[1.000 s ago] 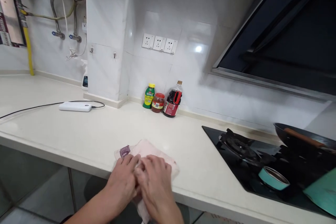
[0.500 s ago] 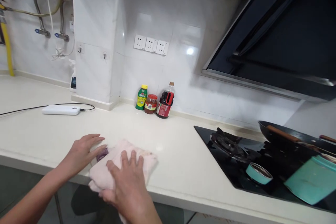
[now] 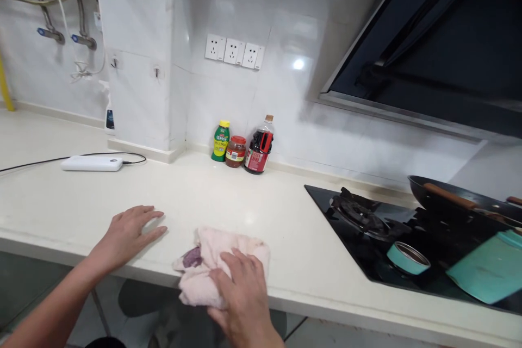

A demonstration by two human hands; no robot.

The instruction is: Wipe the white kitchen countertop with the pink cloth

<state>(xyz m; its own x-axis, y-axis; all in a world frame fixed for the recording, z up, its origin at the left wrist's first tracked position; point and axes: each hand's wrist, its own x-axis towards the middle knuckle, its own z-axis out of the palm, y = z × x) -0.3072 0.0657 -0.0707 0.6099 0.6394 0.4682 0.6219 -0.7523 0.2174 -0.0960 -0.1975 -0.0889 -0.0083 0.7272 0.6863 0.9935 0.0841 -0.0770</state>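
A home kitchen. A pale counter (image 3: 285, 212) runs along a white-tiled wall with a row of sockets (image 3: 234, 52). A black gas hob (image 3: 362, 217) is set into the counter's right end under a dark slanted extractor hood (image 3: 440, 49), with a wok (image 3: 460, 201) on it. Three sauce bottles (image 3: 242, 147) stand at the counter's back edge.

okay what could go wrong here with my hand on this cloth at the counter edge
The cloth sits bunched right at the front edge of the counter, under your right hand, so it could slide off. Pushed right, it might reach the stove and catch on the burner. Your left hand lies flat beside it; the charger cable behind could snag.
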